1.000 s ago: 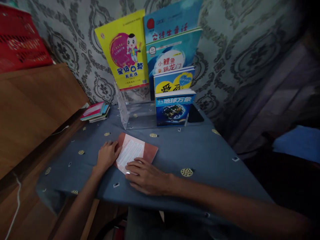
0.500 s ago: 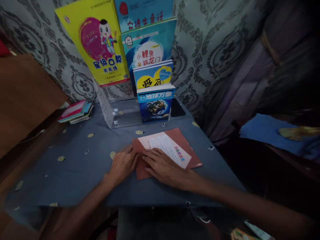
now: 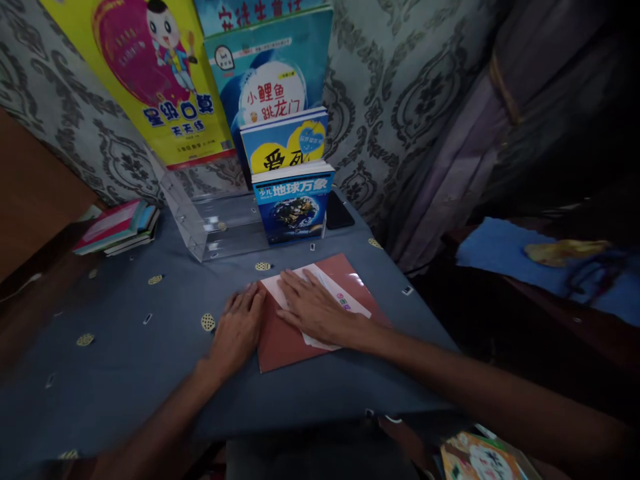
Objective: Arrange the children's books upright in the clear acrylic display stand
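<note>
A thin reddish-brown book (image 3: 290, 350) lies flat on the table, its cover showing a slanted pale panel with print. My right hand (image 3: 313, 303) rests palm down across that panel, fingers stretched out, and covers much of the printed text. At the book's left edge, my left hand (image 3: 240, 327) lies with fingers extended, the fingertips touching the edge near its upper left corner. Neither hand grips anything that I can see.
Behind the book, a clear acrylic rack (image 3: 193, 227) holds upright books, with a blue earth-cover book (image 3: 295, 210) in front. A dark phone (image 3: 340, 210) lies beside it. Stacked booklets (image 3: 120, 227) sit at the left. The patterned blue tablecloth (image 3: 165, 353) covers the table.
My right hand has slid up over the pale panel, hiding more print. My left hand stays at the book's left edge. The camera view has shifted, moving the scene leftward.
</note>
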Tool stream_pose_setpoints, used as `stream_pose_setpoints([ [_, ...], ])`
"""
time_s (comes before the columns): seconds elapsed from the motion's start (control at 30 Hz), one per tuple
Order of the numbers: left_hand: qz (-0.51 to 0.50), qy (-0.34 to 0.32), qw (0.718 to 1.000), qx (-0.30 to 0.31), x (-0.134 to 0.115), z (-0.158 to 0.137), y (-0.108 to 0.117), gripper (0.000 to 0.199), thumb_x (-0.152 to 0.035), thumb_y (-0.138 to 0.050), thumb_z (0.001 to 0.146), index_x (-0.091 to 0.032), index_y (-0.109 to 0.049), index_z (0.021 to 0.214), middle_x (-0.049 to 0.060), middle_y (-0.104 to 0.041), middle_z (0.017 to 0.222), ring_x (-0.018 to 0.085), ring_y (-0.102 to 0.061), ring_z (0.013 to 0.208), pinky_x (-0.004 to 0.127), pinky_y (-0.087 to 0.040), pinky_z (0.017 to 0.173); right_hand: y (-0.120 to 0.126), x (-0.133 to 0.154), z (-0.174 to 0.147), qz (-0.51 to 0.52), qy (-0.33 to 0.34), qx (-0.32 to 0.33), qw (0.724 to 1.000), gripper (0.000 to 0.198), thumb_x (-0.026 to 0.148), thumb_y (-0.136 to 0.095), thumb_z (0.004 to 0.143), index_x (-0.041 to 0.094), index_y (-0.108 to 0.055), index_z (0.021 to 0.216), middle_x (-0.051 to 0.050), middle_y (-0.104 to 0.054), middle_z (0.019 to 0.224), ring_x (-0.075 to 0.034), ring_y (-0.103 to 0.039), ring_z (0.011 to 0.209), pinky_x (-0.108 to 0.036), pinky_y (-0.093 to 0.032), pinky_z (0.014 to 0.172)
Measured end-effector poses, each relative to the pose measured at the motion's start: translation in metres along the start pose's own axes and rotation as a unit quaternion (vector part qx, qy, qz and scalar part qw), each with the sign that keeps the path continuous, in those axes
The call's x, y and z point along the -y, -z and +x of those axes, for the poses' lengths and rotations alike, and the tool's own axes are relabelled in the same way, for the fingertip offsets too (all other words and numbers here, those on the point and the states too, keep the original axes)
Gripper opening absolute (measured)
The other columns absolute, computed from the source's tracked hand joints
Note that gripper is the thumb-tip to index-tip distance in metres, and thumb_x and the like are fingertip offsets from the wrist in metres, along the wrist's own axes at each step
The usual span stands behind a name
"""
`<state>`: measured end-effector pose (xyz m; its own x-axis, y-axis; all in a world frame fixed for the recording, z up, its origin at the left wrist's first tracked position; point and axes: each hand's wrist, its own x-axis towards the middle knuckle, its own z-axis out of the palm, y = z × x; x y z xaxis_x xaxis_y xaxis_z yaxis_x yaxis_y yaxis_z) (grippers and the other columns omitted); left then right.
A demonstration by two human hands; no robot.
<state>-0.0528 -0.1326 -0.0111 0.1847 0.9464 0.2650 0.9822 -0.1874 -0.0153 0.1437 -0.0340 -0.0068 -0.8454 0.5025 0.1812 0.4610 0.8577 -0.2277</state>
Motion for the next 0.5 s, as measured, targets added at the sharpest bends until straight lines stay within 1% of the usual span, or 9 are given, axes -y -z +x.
stream_pose_setpoints([
  [0.1, -0.011, 0.009, 1.000, 0.019, 0.001, 0.000, -0.001, 0.042, -0.009, -0.034, 0.099, -0.016, -0.052, 0.136, 0.019, -0.058, 0.147, 0.031, -0.056, 0.136, 0.054, -0.046, 0.110, 0.007, -0.020, -0.013, -0.048, -0.063, 0.003, 0.997, 0.058, 0.044, -0.042, 0.104, 0.007, -0.049, 0.148, -0.023, -0.046, 0.156, -0.034, -0.037, 0.150, -0.055, -0.029, 0.122],
  [0.23, -0.047, 0.016, 0.998, 0.041, 0.005, 0.007, 0.001, 0.044, -0.015, -0.029, 0.102, -0.017, -0.050, 0.141, 0.017, -0.054, 0.151, 0.030, -0.051, 0.141, 0.059, -0.041, 0.114, 0.011, -0.039, -0.032, -0.085, -0.133, -0.003, 0.987, 0.060, 0.045, -0.037, 0.104, 0.006, -0.047, 0.149, -0.024, -0.046, 0.156, -0.033, -0.038, 0.149, -0.059, -0.027, 0.121],
  [0.37, -0.068, 0.017, 0.996, 0.057, 0.009, 0.015, 0.003, 0.043, -0.022, -0.028, 0.105, -0.020, -0.050, 0.142, 0.015, -0.053, 0.153, 0.027, -0.049, 0.143, 0.057, -0.039, 0.116, 0.011, -0.044, -0.045, -0.115, -0.189, -0.010, 0.975, 0.066, 0.050, -0.031, 0.104, 0.005, -0.045, 0.150, -0.025, -0.044, 0.157, -0.036, -0.038, 0.148, -0.065, -0.030, 0.116],
  [0.5, -0.068, 0.013, 0.996, 0.051, 0.009, 0.018, 0.005, 0.039, -0.023, -0.031, 0.105, -0.020, -0.053, 0.137, 0.014, -0.055, 0.151, 0.028, -0.052, 0.140, 0.054, -0.041, 0.113, 0.011, -0.043, -0.048, -0.130, -0.209, -0.015, 0.969, 0.067, 0.053, -0.031, 0.104, 0.006, -0.045, 0.150, -0.024, -0.046, 0.156, -0.036, -0.038, 0.148, -0.062, -0.033, 0.116],
])
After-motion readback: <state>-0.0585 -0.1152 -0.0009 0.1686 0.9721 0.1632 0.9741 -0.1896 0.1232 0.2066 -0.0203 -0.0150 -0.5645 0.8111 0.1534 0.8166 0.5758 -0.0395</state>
